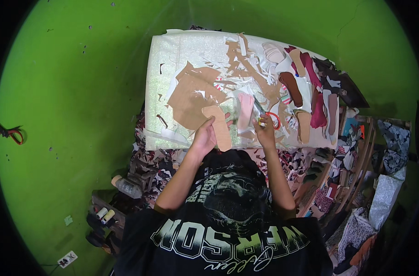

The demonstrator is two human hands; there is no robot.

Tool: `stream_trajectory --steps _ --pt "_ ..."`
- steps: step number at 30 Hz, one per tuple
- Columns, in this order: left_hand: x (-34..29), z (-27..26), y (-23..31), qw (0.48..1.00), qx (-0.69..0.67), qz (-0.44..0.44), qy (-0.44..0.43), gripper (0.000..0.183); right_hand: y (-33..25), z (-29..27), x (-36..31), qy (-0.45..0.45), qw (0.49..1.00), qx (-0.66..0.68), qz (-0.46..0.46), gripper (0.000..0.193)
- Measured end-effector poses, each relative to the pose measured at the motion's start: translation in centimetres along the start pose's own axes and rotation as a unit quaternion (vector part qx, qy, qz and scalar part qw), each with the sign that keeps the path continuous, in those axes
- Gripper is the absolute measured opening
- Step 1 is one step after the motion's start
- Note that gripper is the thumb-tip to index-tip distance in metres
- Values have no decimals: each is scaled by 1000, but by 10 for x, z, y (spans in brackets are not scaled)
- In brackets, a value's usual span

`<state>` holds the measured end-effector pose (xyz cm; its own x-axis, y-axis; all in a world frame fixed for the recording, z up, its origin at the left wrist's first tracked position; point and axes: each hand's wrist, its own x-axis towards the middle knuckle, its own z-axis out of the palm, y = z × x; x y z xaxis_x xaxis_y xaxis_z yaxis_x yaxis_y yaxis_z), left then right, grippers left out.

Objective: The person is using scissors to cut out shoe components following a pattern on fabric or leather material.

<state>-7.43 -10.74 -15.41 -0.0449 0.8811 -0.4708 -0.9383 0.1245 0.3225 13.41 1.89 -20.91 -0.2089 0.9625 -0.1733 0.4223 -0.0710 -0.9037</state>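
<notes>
My left hand (206, 138) is closed on a tan cardboard insole (222, 131), thumb on top and fingertips showing past its right edge. In my right hand (265, 134) is a pair of scissors (260, 106) with an orange-red handle loop, its blades pointing away from me. Between the two hands, a pale pink insole shape (245, 109) lies on the table. Beyond my left hand lies a large torn sheet of brown cardboard (189, 99). The scissors are apart from the cardboard insole.
The white-covered table (165, 53) bears cardboard offcuts (264, 85). Brown insoles (290, 88), tan insoles (303, 125) and dark red pieces (318, 110) lie along its right side. Scraps cover the floor, with a clear bottle (128, 187) at left and wooden racks (356, 161) at right.
</notes>
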Motion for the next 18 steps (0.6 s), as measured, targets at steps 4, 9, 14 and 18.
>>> stream_trajectory --steps 4,9,14,18 --pt "0 3 2 1000 17 7 -13 53 -75 3 -33 -242 959 66 135 35" --pt "21 22 -6 998 33 -17 -42 49 -79 10 -60 -294 939 100 145 21" --pt "49 18 -12 927 375 5 11 44 -42 -30 -69 -186 965 144 113 12" --pt "70 22 -25 873 485 -29 -47 32 -28 -73 -79 -88 975 163 123 11"
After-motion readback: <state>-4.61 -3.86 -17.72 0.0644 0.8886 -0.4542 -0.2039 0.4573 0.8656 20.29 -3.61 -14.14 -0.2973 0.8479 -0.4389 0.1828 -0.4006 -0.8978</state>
